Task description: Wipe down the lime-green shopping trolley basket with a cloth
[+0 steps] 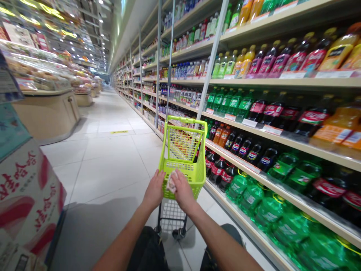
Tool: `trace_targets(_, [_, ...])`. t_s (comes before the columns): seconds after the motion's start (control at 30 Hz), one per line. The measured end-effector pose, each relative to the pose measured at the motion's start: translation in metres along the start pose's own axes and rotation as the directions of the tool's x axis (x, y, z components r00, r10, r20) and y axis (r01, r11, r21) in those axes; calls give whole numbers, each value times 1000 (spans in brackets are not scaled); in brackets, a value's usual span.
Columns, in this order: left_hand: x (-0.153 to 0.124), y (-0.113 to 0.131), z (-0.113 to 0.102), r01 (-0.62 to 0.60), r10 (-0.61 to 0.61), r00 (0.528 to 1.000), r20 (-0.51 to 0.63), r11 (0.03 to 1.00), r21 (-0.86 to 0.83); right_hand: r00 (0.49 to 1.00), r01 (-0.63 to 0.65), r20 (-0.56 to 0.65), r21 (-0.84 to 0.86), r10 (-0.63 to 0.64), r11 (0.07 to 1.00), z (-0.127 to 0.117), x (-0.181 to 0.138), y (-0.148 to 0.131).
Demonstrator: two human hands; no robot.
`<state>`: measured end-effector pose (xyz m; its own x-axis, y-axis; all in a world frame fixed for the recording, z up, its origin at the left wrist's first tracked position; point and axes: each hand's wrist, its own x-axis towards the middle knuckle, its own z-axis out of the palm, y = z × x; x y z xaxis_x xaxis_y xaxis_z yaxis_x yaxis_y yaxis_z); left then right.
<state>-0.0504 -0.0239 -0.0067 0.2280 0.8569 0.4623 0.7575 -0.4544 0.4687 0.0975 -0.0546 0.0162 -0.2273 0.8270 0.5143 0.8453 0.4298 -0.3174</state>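
Observation:
A small lime-green shopping cart (200, 165) stands in front of my knees, with its handle end away from me. My left hand (154, 190) is at the left side of its basket, with the fingers closed against the near rim. In my right hand (183, 191) is a crumpled, pale pinkish cloth or wipe (171, 182), pressed to the basket's near edge. The fingers are bent over the cloth and partly hide it. Inside the basket, the mesh child-seat flap (180, 143) shows. Below, the wire lower rack (170, 210) and black wheels (179, 233) are visible.
Tall shelves (282, 131) of bottled drinks run close along the right side. A white and red printed carton (22, 199) stands near on the left. Farther back are wooden display counters (46, 113). The tiled aisle (113, 150) stretches ahead, with a yellow floor marking (119, 132).

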Motion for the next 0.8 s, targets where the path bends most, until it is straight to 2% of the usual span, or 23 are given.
trace_targets(0.07, [-1, -5, 1, -27, 25, 999, 26, 999, 47, 994, 105, 45, -60, -102, 993, 7, -1, 3])
trace_targets(0.13, [-4, -2, 0, -46, 43, 998, 36, 995, 94, 988, 142, 73, -119, -134, 983, 1, -9, 20])
trace_targets(0.2, [-6, 4, -1, -52, 45, 997, 61, 991, 121, 995, 80, 75, -185, -67, 979, -17, -23, 50])
trace_targets(0.3, [-8, 13, 0, -32, 23, 997, 72, 992, 121, 991, -128, -57, -242, 117, 962, -44, -43, 87])
trace_targets(0.37, [-7, 18, 3, -24, 19, 999, 47, 993, 115, 981, -179, -111, -204, 159, 962, -45, -47, 86])
trace_targets(0.5, [-7, 24, 12, -63, 60, 998, 28, 991, 115, 1000, 10, -12, -78, -11, 997, -9, -32, 38])
trace_targets(0.57, [-6, 25, 14, -86, 80, 995, 52, 990, 114, 998, 62, 4, -20, -62, 998, 1, -26, 28])
trace_targets(0.63, [-5, 25, 15, -81, 72, 994, 83, 990, 115, 999, 23, -49, 38, -21, 999, -5, -28, 41])
trace_targets(0.73, [-1, 25, 17, -53, 40, 992, 121, 993, 104, 976, -56, -206, 96, 75, 994, -30, -36, 77])
trace_targets(0.8, [2, 25, 17, -50, 39, 990, 133, 996, 80, 956, -21, -290, 110, 52, 994, -39, -36, 86])
